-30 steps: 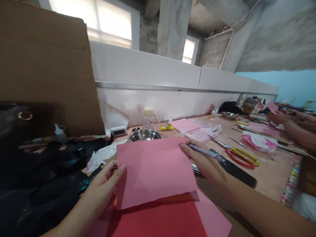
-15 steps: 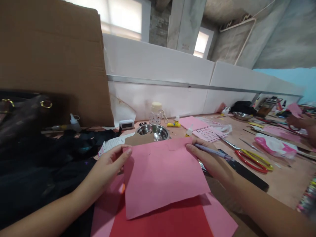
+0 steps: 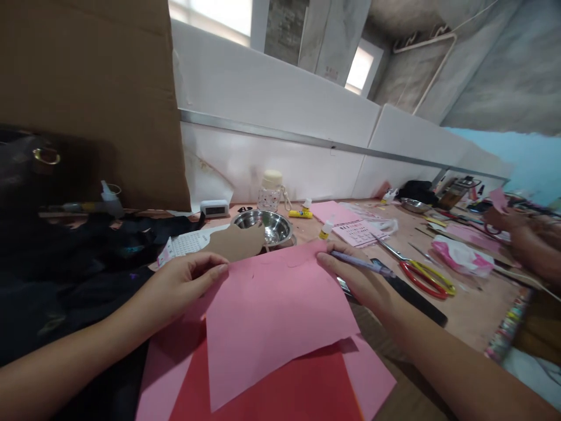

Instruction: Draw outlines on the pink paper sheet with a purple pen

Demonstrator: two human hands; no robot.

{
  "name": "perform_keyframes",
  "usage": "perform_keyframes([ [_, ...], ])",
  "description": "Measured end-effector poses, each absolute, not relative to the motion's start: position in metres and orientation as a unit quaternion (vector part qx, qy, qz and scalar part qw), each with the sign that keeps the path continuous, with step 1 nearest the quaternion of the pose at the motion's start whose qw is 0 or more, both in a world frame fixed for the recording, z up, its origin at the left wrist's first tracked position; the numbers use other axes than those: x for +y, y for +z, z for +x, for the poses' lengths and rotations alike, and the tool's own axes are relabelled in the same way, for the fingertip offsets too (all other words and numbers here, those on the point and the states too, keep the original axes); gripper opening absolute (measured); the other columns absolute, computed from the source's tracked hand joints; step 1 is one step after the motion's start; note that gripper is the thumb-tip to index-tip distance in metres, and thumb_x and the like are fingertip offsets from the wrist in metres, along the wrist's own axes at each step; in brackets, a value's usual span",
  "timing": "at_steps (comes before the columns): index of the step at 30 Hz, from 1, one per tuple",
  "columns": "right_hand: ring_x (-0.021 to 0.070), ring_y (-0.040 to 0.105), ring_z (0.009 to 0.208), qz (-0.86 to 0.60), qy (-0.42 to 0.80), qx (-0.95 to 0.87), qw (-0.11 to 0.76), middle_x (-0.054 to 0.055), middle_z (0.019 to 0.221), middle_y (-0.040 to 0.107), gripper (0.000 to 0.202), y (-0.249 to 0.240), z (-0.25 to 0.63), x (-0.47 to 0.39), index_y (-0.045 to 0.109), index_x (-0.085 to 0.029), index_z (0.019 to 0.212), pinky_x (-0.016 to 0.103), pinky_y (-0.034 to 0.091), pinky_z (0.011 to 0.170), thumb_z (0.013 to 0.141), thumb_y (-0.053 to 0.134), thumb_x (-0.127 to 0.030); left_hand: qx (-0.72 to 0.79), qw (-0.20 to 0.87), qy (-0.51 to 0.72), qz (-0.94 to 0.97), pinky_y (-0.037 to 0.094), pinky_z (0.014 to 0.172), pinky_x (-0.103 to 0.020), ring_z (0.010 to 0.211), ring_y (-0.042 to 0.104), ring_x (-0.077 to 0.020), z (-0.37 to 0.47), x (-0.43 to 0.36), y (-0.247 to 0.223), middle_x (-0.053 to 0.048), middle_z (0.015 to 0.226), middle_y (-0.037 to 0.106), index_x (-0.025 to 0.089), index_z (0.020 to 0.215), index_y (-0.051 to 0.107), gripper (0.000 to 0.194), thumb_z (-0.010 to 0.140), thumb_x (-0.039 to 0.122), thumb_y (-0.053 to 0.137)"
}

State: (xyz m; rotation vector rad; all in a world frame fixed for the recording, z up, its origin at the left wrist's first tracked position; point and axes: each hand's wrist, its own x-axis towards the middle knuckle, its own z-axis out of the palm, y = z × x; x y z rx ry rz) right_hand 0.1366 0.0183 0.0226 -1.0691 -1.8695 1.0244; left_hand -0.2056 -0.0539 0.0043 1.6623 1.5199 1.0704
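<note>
A pink sheet of paper (image 3: 280, 316) with faint outlines drawn along its far edge is held up between my two hands. My left hand (image 3: 184, 286) pinches its far left corner between thumb and fingers. At the far right corner, my right hand (image 3: 355, 275) grips the sheet and also has a purple pen (image 3: 359, 261) lying across its fingers. Below the raised sheet lie red paper (image 3: 263, 397) and more pink paper (image 3: 372, 374). Just beyond the sheet's far edge is a brown card cutout (image 3: 236, 242), partly over a metal bowl (image 3: 278, 225).
Scissors with red and yellow handles (image 3: 425, 278) and a black flat object (image 3: 416, 301) lie on the right. A small bottle (image 3: 325, 232) and a yellow glue stick (image 3: 300, 214) stand behind. Dark cloth (image 3: 74, 280) covers the left. Another person's hand (image 3: 504, 219) is at far right.
The view has turned slightly right, so things sit further left. The pink sheet tilts more, its near left corner lower. Both hands keep their hold.
</note>
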Motion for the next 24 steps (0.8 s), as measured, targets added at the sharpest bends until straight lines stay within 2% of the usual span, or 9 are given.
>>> perform_keyframes([
  [6, 0.0199, 0.055, 0.076, -0.425, 0.443, -0.695, 0.375, 0.001, 0.082, 0.061, 0.033, 0.025, 0.135, 0.016, 0.066, -0.023, 0.090, 0.033, 0.044, 0.066, 0.097, 0.072, -0.055, 0.580, 0.308, 0.380, 0.651, 0.045, 0.063, -0.030, 0.066, 0.059, -0.0207, -0.207, -0.055, 0.003, -0.001, 0.067, 0.065, 0.024, 0.085, 0.080, 0.048, 0.082, 0.069, 0.065],
  [14, 0.0217, 0.056, 0.078, -0.430, 0.381, -0.724, 0.382, 0.001, 0.081, 0.062, 0.029, 0.023, 0.137, 0.021, 0.066, -0.025, 0.085, 0.035, 0.043, 0.069, 0.098, 0.072, -0.049, 0.583, 0.289, 0.377, 0.659, 0.048, 0.065, -0.032, 0.070, 0.064, -0.0231, -0.203, -0.057, 0.004, -0.003, 0.074, 0.072, 0.025, 0.088, 0.080, 0.046, 0.087, 0.068, 0.062],
  [19, 0.0197, 0.057, 0.074, -0.422, 0.380, -0.724, 0.392, 0.000, 0.080, 0.061, 0.034, 0.021, 0.137, 0.026, 0.066, -0.024, 0.085, 0.033, 0.045, 0.067, 0.101, 0.068, -0.054, 0.579, 0.285, 0.374, 0.666, 0.052, 0.070, -0.033, 0.077, 0.069, -0.0258, -0.201, -0.061, 0.008, -0.005, 0.082, 0.078, 0.026, 0.087, 0.082, 0.045, 0.086, 0.067, 0.064],
  [24, 0.0226, 0.068, 0.071, -0.420, 0.387, -0.705, 0.420, 0.003, 0.075, 0.072, 0.041, 0.015, 0.138, 0.037, 0.070, -0.025, 0.096, 0.038, 0.055, 0.071, 0.102, 0.061, -0.064, 0.561, 0.320, 0.317, 0.695, 0.054, 0.067, -0.032, 0.075, 0.072, -0.0265, -0.195, -0.069, 0.008, -0.003, 0.081, 0.080, 0.029, 0.084, 0.083, 0.043, 0.088, 0.066, 0.063],
])
